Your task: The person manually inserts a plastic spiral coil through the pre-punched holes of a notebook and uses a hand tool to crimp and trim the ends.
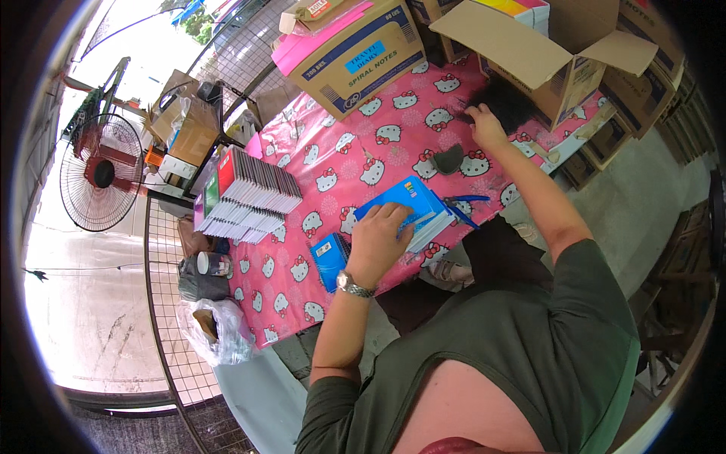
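Note:
My left hand (382, 233), a watch on its wrist, lies over a small stack of blue-covered notebooks (412, 198), fingers stretched across the top cover. White page edges show on the stack's near side. Farther out to the right, my right hand (488, 127) is at the left edge of a dark pile of thin black strands (508, 104). Its fingers are bent together there; what they hold is too small to make out. Blue-handled pliers (463, 204) lie against the stack's right side. Another blue notebook (330, 259) lies left of my left wrist.
Tall stacks of spiral notebooks (253, 189) stand at the table's left. A closed carton (355, 64) and an open carton (529, 64) occupy the far side. A dark, rounded piece (448, 160) lies mid-table on the pink cloth (325, 204). A fan (102, 172) stands beyond the left edge.

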The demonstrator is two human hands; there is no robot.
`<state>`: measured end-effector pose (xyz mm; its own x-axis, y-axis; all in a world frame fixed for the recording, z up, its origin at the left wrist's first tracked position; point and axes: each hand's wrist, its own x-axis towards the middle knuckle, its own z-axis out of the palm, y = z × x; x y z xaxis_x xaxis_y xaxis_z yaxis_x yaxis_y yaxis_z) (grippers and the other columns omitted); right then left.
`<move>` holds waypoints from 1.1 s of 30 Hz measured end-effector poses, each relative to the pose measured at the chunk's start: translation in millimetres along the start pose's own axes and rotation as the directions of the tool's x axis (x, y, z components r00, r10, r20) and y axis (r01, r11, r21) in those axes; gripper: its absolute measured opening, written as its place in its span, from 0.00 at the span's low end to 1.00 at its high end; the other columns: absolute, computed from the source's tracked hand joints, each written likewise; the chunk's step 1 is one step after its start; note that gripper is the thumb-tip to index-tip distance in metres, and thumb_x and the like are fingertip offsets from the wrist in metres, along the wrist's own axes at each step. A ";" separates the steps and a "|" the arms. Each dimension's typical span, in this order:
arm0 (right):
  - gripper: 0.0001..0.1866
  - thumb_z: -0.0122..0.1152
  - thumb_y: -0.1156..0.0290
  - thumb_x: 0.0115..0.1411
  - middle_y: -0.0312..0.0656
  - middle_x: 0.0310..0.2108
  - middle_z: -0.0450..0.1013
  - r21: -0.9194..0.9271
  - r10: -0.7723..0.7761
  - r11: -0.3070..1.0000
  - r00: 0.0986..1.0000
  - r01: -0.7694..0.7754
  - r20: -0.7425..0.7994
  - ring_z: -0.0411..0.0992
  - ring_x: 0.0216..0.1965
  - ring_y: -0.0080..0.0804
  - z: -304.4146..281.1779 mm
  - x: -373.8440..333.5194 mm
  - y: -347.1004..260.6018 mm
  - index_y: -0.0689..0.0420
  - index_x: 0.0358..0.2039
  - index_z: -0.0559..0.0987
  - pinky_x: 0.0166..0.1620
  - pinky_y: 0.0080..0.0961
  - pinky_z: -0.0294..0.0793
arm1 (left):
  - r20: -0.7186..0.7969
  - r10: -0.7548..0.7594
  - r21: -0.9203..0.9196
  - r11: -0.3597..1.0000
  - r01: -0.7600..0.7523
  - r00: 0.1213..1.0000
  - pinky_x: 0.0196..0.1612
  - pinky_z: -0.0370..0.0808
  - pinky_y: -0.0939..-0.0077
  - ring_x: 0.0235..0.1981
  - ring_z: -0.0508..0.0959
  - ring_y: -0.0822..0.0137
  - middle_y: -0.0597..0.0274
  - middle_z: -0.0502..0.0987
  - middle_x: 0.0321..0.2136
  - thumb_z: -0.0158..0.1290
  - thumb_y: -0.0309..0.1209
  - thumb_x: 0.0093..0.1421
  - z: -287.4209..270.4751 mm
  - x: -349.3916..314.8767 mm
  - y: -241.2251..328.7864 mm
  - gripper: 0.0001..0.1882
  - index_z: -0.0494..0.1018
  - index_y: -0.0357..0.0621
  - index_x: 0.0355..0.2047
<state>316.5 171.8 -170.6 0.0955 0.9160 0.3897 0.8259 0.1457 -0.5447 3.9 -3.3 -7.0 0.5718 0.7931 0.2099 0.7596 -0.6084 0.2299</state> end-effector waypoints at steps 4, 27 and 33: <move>0.18 0.54 0.81 0.54 0.55 0.47 0.68 -0.061 0.010 0.998 0.992 -0.002 0.129 0.72 0.47 0.57 -17.6 5.0 -3.6 0.58 0.47 0.77 0.50 0.50 0.74 | -0.004 0.066 0.110 0.992 -0.065 0.998 0.40 0.78 0.64 0.38 0.79 0.58 0.60 0.80 0.37 0.62 0.33 0.53 -0.2 8.2 8.0 0.13 0.79 0.47 0.39; 0.12 0.62 0.77 0.60 0.39 0.37 0.76 0.706 -0.548 0.637 0.826 0.311 0.131 0.75 0.41 0.33 -101.5 -29.1 -147.2 0.55 0.44 0.83 0.44 0.28 0.74 | -0.252 0.022 0.126 0.992 0.011 0.967 0.44 0.71 0.59 0.37 0.75 0.55 0.57 0.77 0.34 0.54 0.28 0.57 -17.6 24.4 -12.2 0.11 0.73 0.43 0.41; 0.15 0.62 0.81 0.56 0.40 0.37 0.72 0.643 -0.515 0.681 0.853 0.350 0.080 0.73 0.42 0.36 -112.9 -54.2 -173.9 0.54 0.44 0.82 0.44 0.30 0.73 | -0.294 0.037 0.099 0.995 -0.009 0.955 0.47 0.65 0.61 0.39 0.74 0.55 0.56 0.77 0.35 0.54 0.30 0.60 -9.0 32.7 -15.8 0.10 0.73 0.42 0.41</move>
<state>230.5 54.6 -13.2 -0.3886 0.7367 0.5535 0.2383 0.6606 -0.7119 7.9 32.0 4.8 0.4833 0.7265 0.4885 0.7815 -0.6095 0.1333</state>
